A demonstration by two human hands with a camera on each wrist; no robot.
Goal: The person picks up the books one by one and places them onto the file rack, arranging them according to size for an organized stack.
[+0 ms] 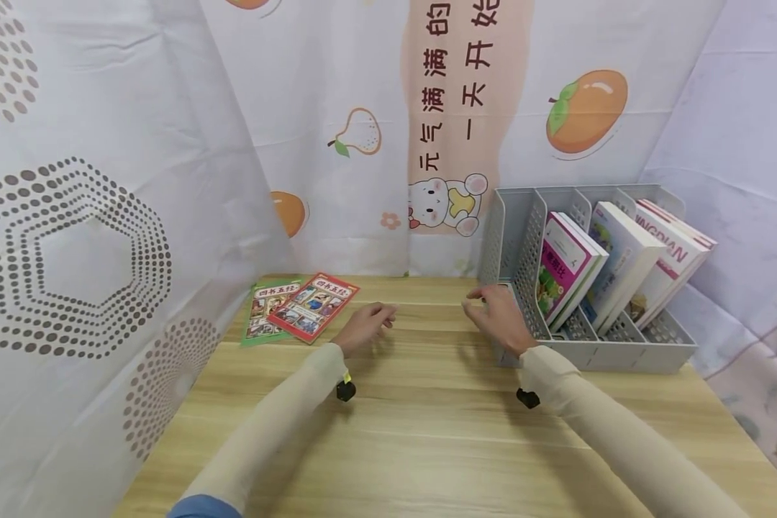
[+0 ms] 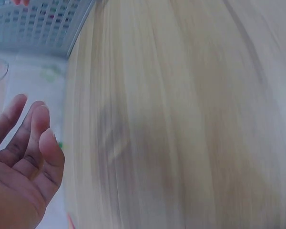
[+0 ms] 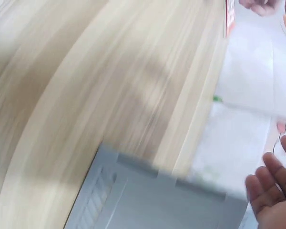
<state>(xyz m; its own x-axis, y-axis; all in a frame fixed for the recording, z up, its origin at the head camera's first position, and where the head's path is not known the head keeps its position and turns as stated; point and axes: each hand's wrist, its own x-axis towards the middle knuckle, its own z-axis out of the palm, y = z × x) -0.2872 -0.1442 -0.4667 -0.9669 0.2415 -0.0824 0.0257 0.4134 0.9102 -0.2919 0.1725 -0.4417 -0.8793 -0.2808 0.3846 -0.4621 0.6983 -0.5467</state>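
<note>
My left hand (image 1: 365, 327) hovers over the wooden table (image 1: 421, 432), its fingers loosely bent around nothing. Just left of it lie two comic-style booklets: a red booklet (image 1: 314, 306) partly overlaps a green booklet (image 1: 265, 309). My right hand (image 1: 500, 316) is raised beside the left end of a grey book rack (image 1: 596, 354), also holding nothing. In the left wrist view the left hand (image 2: 24, 162) shows relaxed, slightly curved fingers. The right wrist view has the right hand (image 3: 274, 186) with loose fingers near the rack's grey side wall (image 3: 157, 205).
Upright in the rack lean a purple-covered book (image 1: 562, 270), a thick blue-grey book (image 1: 615, 262) and white-and-red books (image 1: 670, 262). The rack's leftmost slot holds no book. A printed curtain (image 1: 337, 72) hangs behind the table and along both sides.
</note>
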